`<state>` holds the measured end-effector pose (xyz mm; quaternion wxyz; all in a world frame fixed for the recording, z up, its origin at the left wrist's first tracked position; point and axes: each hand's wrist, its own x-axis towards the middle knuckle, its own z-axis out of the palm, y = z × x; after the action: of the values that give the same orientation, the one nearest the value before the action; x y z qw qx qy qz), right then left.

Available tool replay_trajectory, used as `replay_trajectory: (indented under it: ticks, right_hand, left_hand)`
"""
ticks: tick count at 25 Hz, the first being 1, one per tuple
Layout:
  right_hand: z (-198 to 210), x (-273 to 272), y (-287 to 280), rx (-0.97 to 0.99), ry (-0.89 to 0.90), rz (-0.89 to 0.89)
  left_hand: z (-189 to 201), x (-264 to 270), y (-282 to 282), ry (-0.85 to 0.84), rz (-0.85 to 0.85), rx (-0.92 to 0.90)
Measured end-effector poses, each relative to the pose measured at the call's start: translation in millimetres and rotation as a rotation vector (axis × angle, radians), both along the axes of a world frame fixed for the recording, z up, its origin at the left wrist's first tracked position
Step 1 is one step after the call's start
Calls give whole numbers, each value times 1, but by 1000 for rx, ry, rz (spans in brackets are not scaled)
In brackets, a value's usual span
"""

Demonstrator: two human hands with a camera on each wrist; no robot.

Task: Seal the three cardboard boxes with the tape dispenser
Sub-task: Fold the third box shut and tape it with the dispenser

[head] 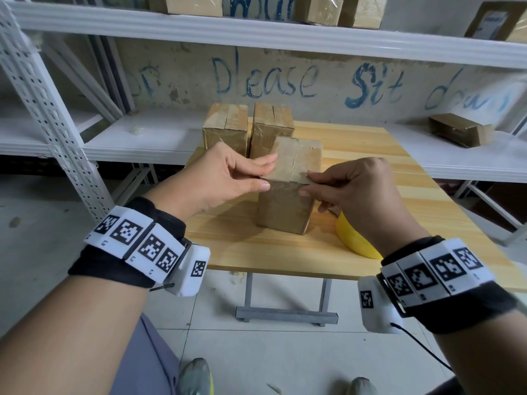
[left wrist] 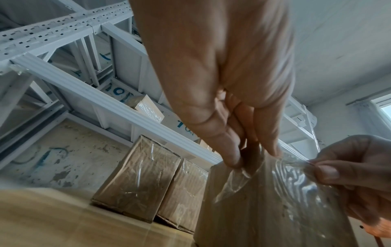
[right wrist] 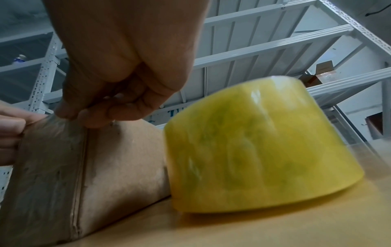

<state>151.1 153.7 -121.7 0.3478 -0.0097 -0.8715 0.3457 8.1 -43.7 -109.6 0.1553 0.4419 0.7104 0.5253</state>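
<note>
Standing near the middle of the wooden tabletop, a little toward its near edge, the nearest cardboard box has both hands at its top front edge. The left hand has its thumb and fingers closed on the box's upper left corner — the left wrist view shows the fingertips pressing crinkled clear tape against the cardboard there. The right hand pinches the other end of that tape between thumb and forefinger at the upper right of the same edge, with the remaining fingers curled under. The film is stretched across the box's front face between the two hands, wrinkled and shiny; its exact extent over the top flaps cannot be told.

Two more cardboard boxes stand side by side toward the far edge of the tabletop, just behind the near one: the left rear box and the right rear box, nearly touching each other. Glossy film shows on their faces in the left wrist view.

A yellow tape roll lies on the tabletop just right of the near box, toward the near right corner and partly hidden under the right wrist — in the right wrist view it sits close against the box's side, blurred.

White metal shelving behind the table carries further boxes.
</note>
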Motion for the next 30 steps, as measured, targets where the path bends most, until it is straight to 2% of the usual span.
replay_trajectory:
  ticks: [9,12,15,17,21,25,30]
  right_hand:
    - [-2,-3,-12,28,47,-84]
    - [0,1,-8,0,-30,9]
    - [2,8,0,-163,-146,92]
    - [2,9,1,-209,-151,88]
    - [2,5,-4,-141,-117,28]
    - [2,4,-6,-129,-92,4]
    - [1,4,-8,-122,-95,-31]
  left_hand:
    - [-7,2,4,-16,70,74]
    - [-8,0,-2,-49,8,62]
    - [-8,-2,-5,-99,-27,83]
    - [-8,0,-3,-73,-2,102]
    - [-7,2,1,-1,53,69]
    - [-7,5,1,-1,56,52]
    - [-3,12,5,88,115,14]
